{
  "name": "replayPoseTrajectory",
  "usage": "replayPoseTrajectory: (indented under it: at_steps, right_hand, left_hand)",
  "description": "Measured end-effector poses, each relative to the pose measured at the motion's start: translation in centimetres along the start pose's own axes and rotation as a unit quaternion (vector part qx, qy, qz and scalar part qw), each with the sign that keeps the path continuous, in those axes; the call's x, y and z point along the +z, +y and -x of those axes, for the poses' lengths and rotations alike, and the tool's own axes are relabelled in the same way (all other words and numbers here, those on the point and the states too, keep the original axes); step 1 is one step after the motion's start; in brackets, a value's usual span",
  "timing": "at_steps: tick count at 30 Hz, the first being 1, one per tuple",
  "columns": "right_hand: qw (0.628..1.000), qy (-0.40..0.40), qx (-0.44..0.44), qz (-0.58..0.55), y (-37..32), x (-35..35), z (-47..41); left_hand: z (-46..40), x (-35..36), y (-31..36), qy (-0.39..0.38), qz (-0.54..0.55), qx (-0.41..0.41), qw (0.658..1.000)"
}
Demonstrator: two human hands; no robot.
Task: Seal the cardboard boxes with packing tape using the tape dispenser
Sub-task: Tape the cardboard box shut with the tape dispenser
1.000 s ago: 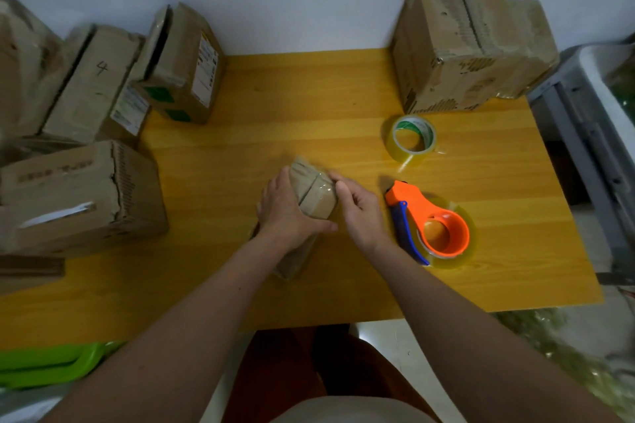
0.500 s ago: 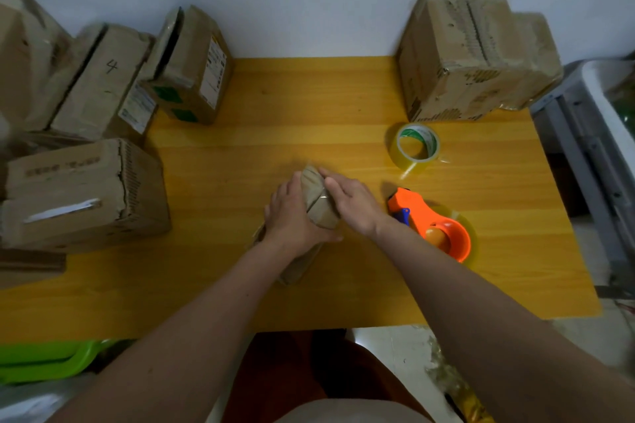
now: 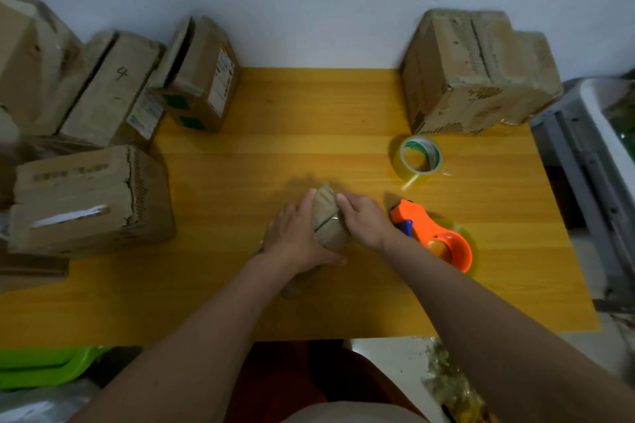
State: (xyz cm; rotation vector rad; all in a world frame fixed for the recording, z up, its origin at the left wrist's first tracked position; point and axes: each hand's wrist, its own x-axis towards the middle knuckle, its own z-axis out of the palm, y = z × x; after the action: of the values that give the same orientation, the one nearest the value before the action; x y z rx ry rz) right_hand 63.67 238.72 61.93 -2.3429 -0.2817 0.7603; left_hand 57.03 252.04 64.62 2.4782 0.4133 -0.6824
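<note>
Holding a small cardboard box (image 3: 326,220) mid tabletop (image 3: 309,106), we have our left hand (image 3: 295,237) wrapped round its left side, fingers curled under, thumb near the bottom corner. Our right hand (image 3: 360,220) presses its fingers flat along the top seam, likely smoothing tape; glare there is hard to read. Orange tape dispenser (image 3: 436,239) lies unheld just right of that hand, spare tape roll (image 3: 420,158) beyond it. Far right box (image 3: 477,72) looks taped. Left-side boxes (image 3: 92,196) wait, one (image 3: 199,75) with its flap gaping, so we judge most of the job remains.
</note>
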Motion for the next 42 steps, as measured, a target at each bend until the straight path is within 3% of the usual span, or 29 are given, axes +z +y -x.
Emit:
replayPoseTrajectory:
  at_steps: [2,4,6,9,13,15,20,24,28,30,33,37,39,42]
  right_hand:
    - [0.998,0.056,-0.010,0.024,-0.3,-1.1,-0.7]
    - [0.986,0.133,-0.103,-0.001,-1.7,-1.7,-1.0]
    - [0.978,0.087,-0.187,0.016,-3.3,-1.4,-1.8]
    - [0.977,0.000,-0.190,0.094,-4.2,-0.5,-3.5]
    - [0.982,0.019,-0.186,0.041,-2.6,0.1,-3.9]
    - [0.986,0.017,-0.166,-0.018,-2.6,0.6,-3.3]
    - [0.991,-0.077,-0.108,0.022,-2.4,0.4,-3.7]
    - [0.980,-0.151,-0.018,-0.128,-2.0,-0.2,-4.2]
    - [0.945,-0.201,0.107,-0.233,-1.9,-0.7,-3.7]
    - [0.957,-0.167,0.104,-0.215,-1.7,-1.2,-3.2]
    - [0.986,0.018,-0.004,-0.167,-0.5,-0.4,-0.7]
    - [0.984,0.143,-0.060,-0.089,0.7,3.1,0.9]
    - [0.971,0.170,-0.012,-0.167,0.3,3.1,0.4]
    - [0.941,0.117,0.058,-0.311,-0.4,1.7,0.5]
  left_hand:
    - [0.2,0.1,0.0,0.012,-0.011,-0.008,1.000]
    - [0.2,0.2,0.0,0.021,-0.019,-0.013,1.000]
    - [0.1,0.1,0.0,0.017,-0.021,-0.010,1.000]
    - [0.0,0.0,-0.1,0.012,-0.007,-0.006,1.000]
    - [0.0,0.0,-0.1,0.006,0.001,-0.016,1.000]
    - [0.0,0.2,-0.1,0.001,-0.003,-0.022,1.000]
    - [0.1,0.3,0.0,0.018,-0.022,-0.009,1.000]
    - [-0.2,0.3,-0.1,0.023,-0.043,-0.002,0.999]
    - [0.1,0.6,0.1,0.034,-0.055,0.000,0.998]
    - [0.1,0.5,0.1,0.034,-0.055,0.003,0.998]
    - [0.0,0.3,0.1,0.036,-0.055,0.000,0.998]
    - [0.2,0.9,0.1,0.073,-0.059,0.011,0.995]
    - [0.3,0.9,0.0,0.087,-0.057,0.018,0.994]
    - [0.7,0.7,-0.5,0.064,-0.046,0.042,0.996]
